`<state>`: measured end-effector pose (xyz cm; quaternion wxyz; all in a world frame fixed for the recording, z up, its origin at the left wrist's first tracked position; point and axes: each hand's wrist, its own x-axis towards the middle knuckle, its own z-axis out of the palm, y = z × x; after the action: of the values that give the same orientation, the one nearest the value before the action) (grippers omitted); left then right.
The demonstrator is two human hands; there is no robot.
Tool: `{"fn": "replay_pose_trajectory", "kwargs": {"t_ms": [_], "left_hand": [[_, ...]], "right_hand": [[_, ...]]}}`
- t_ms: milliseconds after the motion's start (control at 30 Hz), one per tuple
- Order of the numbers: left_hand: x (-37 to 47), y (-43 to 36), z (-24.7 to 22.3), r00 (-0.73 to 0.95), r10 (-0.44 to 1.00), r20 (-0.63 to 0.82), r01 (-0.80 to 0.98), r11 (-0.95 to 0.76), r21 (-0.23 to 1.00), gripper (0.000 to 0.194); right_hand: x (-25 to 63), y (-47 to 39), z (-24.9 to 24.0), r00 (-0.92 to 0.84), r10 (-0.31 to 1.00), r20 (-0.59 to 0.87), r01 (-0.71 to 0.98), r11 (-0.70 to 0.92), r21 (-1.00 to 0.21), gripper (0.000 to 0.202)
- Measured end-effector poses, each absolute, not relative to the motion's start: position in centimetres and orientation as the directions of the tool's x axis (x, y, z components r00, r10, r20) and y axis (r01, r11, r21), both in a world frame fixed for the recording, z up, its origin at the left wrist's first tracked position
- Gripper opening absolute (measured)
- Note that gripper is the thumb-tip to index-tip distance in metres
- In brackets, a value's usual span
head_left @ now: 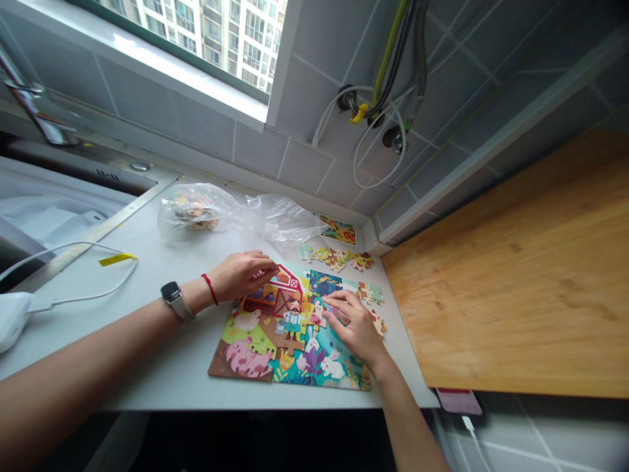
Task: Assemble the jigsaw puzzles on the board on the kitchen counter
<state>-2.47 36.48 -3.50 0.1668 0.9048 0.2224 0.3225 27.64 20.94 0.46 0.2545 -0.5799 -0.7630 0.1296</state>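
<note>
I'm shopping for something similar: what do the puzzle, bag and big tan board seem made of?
The puzzle: printed cardboard or thin wood, perhaps, fairly matte, with visible edge thickness.
The bag: probably thin, glossy plastic, see-through, crinkled and glinting.
The board: apparently smooth, satiny wood or a wood-look surface, showing streaky grain.

This place looks like a kitchen, probably in a home. A stainless-steel sink [115,160] with a chrome faucet [56,129] is set at the left end of the white bench [171,380]. Grey wall tiles [206,128] rise behind it, carrying pipe outlets [394,139], and through the window high-rise buildings [216,36] are visible.
</note>
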Motion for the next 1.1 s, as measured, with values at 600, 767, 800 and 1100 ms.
{"fn": "replay_pose_trajectory", "kwargs": {"t_ms": [600, 767, 800, 1100], "left_hand": [[-2.2, 37.9, -4.9, 0.571, 0.666, 0.48, 0.476, -0.745, 0.467, 0.034], [-2.3, 37.9, -4.8, 0.563, 0.685, 0.462, 0.506, -0.728, 0.463, 0.038], [-2.3, 37.9, -4.7, 0.56, 0.689, 0.46, 0.511, -0.725, 0.462, 0.039], [-2.3, 38.0, -4.5, 0.572, 0.698, 0.431, 0.542, -0.716, 0.441, 0.044]], "right_hand": [[29.9, 19.2, -2.7, 0.311, 0.833, 0.457, 0.618, 0.188, -0.764, 0.035], [29.6, 19.3, -2.6, 0.234, 0.845, 0.48, 0.648, 0.233, -0.725, 0.033], [29.5, 19.3, -2.6, 0.222, 0.849, 0.48, 0.649, 0.238, -0.722, 0.033], [29.8, 19.5, -2.1, 0.177, 0.884, 0.432, 0.683, 0.206, -0.701, 0.034]]}}
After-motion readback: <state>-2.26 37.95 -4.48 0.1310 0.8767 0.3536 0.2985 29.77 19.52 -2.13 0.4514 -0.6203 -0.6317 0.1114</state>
